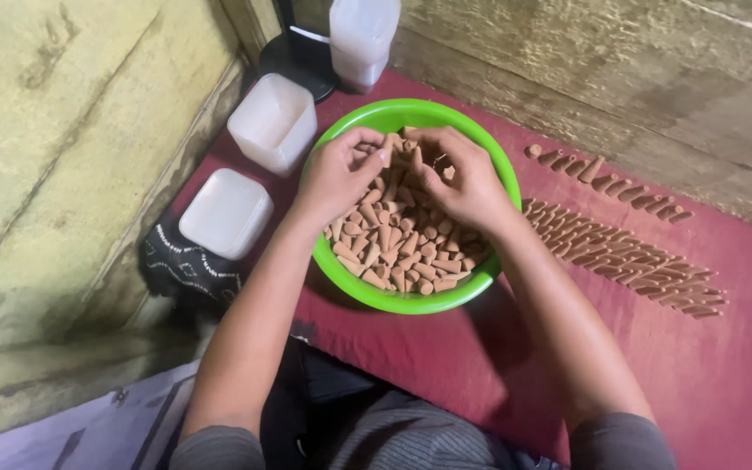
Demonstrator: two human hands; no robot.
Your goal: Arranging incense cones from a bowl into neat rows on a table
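Observation:
A bright green bowl [480,152] stands on a dark red cloth [446,365] and holds several small tan cones [393,248]. Both my hands are inside the bowl at its far side. My left hand [339,174] pinches one cone between thumb and fingers. My right hand [461,178] curls over the heap with its fingertips closed on cones right next to the left hand's fingers. The cones under my palms are hidden.
Two rows of the same tan cones stand on the red cloth to the right, one [607,181] farther back, one longer [628,259]. Three white lidded tubs [224,213] [273,120] [360,39] sit left and behind the bowl. Wooden walls close in left and behind.

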